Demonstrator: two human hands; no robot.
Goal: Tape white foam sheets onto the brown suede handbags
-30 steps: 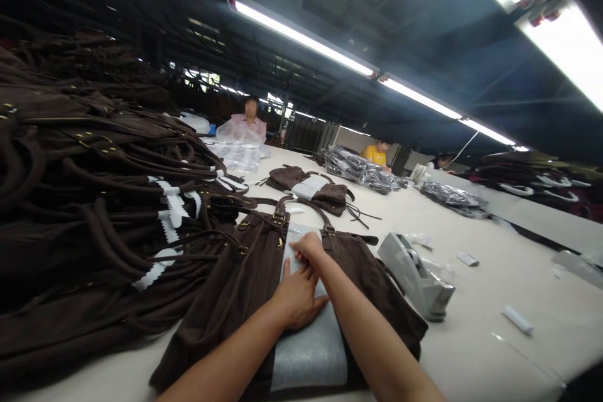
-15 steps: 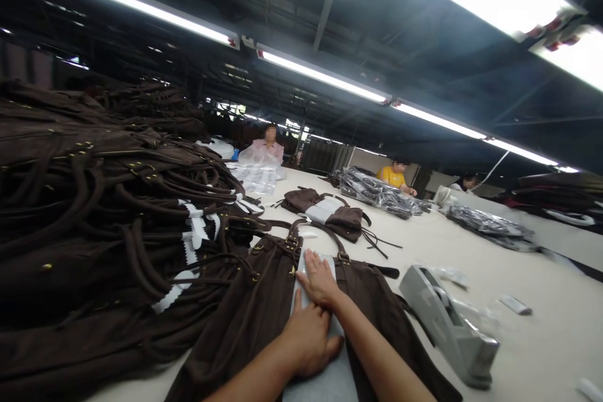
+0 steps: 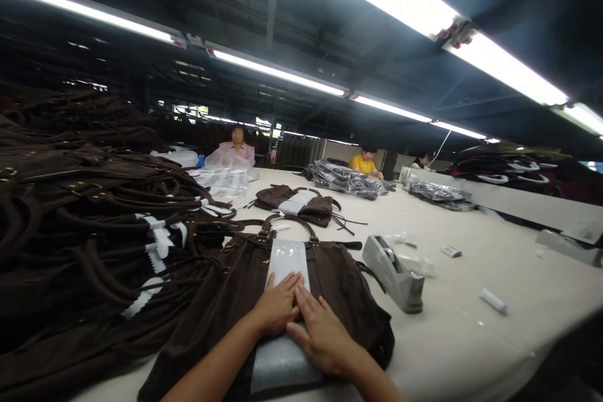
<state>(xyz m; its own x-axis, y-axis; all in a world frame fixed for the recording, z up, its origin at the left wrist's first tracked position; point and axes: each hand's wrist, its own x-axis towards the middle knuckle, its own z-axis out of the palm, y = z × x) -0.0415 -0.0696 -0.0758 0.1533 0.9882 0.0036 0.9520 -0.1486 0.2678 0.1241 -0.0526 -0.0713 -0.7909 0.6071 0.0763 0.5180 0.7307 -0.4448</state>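
The right hand (image 3: 325, 336) has moved down beside the left hand (image 3: 277, 306); both lie flat, apparently gripping nothing, on the pale strip (image 3: 289, 255) over the bag (image 3: 336, 279) on the worktop (image 3: 452, 308). Uneven pressure could skew the strip.

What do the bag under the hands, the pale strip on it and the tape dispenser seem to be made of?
Brown bag: probably heavy cloth, matte, with soft folds. Pale strip: thin sheet, perhaps plastic or foam, slightly shiny near its top. Tape dispenser: likely grey moulded plastic, from its smooth, rigid faces.
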